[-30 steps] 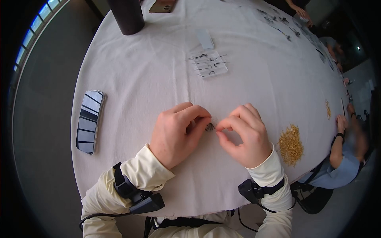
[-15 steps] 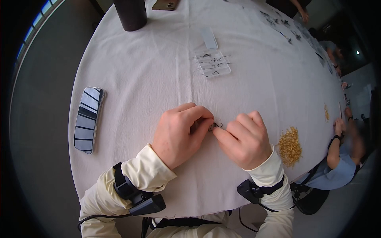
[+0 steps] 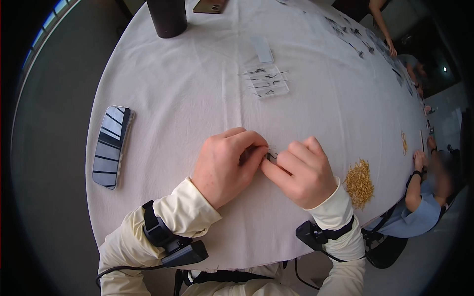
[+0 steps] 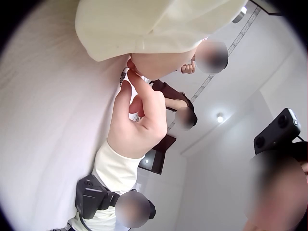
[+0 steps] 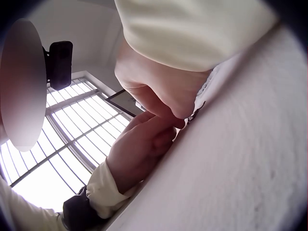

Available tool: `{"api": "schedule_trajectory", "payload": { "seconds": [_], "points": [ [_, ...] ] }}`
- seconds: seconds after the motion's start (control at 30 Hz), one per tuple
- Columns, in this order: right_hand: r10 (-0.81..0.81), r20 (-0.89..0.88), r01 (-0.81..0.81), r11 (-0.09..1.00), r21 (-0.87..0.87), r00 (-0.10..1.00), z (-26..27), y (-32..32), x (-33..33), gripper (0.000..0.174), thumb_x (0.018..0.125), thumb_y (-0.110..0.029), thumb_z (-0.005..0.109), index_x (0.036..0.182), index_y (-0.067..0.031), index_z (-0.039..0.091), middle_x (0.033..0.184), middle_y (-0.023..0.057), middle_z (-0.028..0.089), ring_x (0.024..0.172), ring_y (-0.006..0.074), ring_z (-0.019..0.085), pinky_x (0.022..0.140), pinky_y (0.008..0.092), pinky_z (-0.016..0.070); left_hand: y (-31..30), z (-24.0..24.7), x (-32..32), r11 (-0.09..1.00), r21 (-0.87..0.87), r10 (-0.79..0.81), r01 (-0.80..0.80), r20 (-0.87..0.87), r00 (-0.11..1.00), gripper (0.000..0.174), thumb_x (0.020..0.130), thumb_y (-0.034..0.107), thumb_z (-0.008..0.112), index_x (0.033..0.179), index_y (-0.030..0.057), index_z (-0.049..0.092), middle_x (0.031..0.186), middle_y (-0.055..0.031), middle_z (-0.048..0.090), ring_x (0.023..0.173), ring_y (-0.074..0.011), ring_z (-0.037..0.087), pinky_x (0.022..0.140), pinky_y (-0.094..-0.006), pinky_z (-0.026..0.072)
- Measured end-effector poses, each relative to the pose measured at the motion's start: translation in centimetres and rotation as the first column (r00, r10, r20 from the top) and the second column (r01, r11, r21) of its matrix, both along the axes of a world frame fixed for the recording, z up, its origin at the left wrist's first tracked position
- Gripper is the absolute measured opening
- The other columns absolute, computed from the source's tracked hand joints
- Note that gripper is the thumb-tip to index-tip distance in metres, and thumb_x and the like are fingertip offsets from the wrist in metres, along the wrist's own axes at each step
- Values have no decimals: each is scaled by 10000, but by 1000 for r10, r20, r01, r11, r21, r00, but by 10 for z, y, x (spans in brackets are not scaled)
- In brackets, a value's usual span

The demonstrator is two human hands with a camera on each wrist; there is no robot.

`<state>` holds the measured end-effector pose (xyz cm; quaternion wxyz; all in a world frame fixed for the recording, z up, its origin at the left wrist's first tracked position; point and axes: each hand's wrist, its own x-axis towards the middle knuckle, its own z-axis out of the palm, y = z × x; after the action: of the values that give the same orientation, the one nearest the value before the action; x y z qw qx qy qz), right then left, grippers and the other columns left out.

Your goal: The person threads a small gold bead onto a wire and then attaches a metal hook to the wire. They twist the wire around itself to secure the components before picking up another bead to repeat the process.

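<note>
Between the fingertips of both hands, low over the white cloth, is a small bundle of thin dark hooks [image 3: 270, 156]. My left hand [image 3: 229, 165] pinches it with thumb and forefinger, mostly hiding it. My right hand [image 3: 302, 172] touches it from the other side, its fingers curled and its thumb side against the left fingertips. In the right wrist view dark hooks [image 5: 195, 113] stick out beside the touching fingertips. Farther up the table a clear compartment box [image 3: 268, 81] holds several dark hooks with fine strands across its edges.
Gold-coloured small pieces [image 3: 360, 184] lie heaped right of my right hand. A phone [image 3: 113, 147] lies at the left, a dark cup [image 3: 168, 18] and another phone [image 3: 210, 5] at the back. A pale strip [image 3: 263, 49] is behind the box. Other people sit at the right.
My right hand has moved left against the left fingertips, and its spread thumb and forefinger have closed in on the bundle. The left hand has stayed nearly in place.
</note>
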<state>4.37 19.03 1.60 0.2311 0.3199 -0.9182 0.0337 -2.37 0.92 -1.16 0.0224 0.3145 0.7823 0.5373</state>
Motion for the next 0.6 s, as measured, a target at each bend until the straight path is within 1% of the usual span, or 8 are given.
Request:
{"api": "schedule_trajectory", "payload": {
  "seconds": [0.23, 0.33, 0.4, 0.43, 0.5, 0.53, 0.6],
  "points": [
    [1, 28, -2, 999, 35, 1000, -1, 2, -5, 82, 719, -89, 680, 750, -58, 611, 674, 9, 420, 677, 162, 467, 658, 316, 354, 0, -1, 0, 1000, 3, 1, -1, -3, 1000, 62, 839, 27, 719, 895, 1, 716, 785, -102, 677, 595, -191, 635, 561, -297, 497],
    [-11, 27, 11, 1000, -8, 1000, -1, 4, -5, 78, 719, -89, 672, 733, -70, 598, 674, 10, 420, 678, 168, 468, 657, 320, 355, 0, 1, 0, 1000, 0, -1, 1, 8, 1000, 60, 843, 27, 717, 895, -2, 714, 789, -103, 679, 597, -190, 636, 564, -298, 498],
    [-14, 60, 19, 997, -75, 998, -2, 8, -4, 97, 701, -77, 716, 768, -76, 644, 684, 6, 444, 685, 175, 481, 657, 323, 356, 0, -1, 0, 1000, 7, -5, 5, 12, 1000, 59, 845, 26, 716, 898, -1, 714, 791, -102, 680, 598, -189, 636, 565, -297, 498],
    [-14, 60, 19, 997, -73, 998, -2, 9, -4, 97, 701, -77, 716, 768, -76, 644, 684, 6, 444, 685, 175, 481, 657, 323, 356, 0, -1, 0, 1000, 14, -9, 9, 14, 1000, 59, 847, 25, 714, 900, -1, 714, 794, -101, 681, 599, -188, 637, 567, -297, 499],
    [-17, 80, 34, 975, -218, 997, -4, 11, -4, 171, 666, -47, 776, 814, -85, 700, 696, -2, 474, 681, 177, 492, 646, 326, 355, 0, -1, 0, 1000, 13, -10, 10, 15, 1000, 58, 849, 24, 713, 902, 0, 714, 794, -101, 681, 600, -187, 638, 568, -295, 499],
    [-18, 80, 35, 975, -217, 997, -6, 14, -6, 171, 666, -47, 776, 814, -85, 700, 696, -2, 474, 681, 177, 492, 646, 326, 355, 0, -1, -1, 1000, 11, -13, 13, 15, 1000, 58, 850, 23, 712, 904, 1, 715, 794, -100, 681, 602, -185, 639, 569, -294, 498],
    [-3, 122, 43, 944, -328, 993, -10, 20, -9, 241, 632, -13, 814, 847, -87, 734, 701, -9, 490, 669, 174, 495, 634, 330, 355, 0, 0, -1, 1000, 12, -16, 16, 20, 1000, 57, 852, 22, 712, 905, 2, 715, 794, -100, 681, 603, -184, 640, 570, -294, 499]
  ]
}}
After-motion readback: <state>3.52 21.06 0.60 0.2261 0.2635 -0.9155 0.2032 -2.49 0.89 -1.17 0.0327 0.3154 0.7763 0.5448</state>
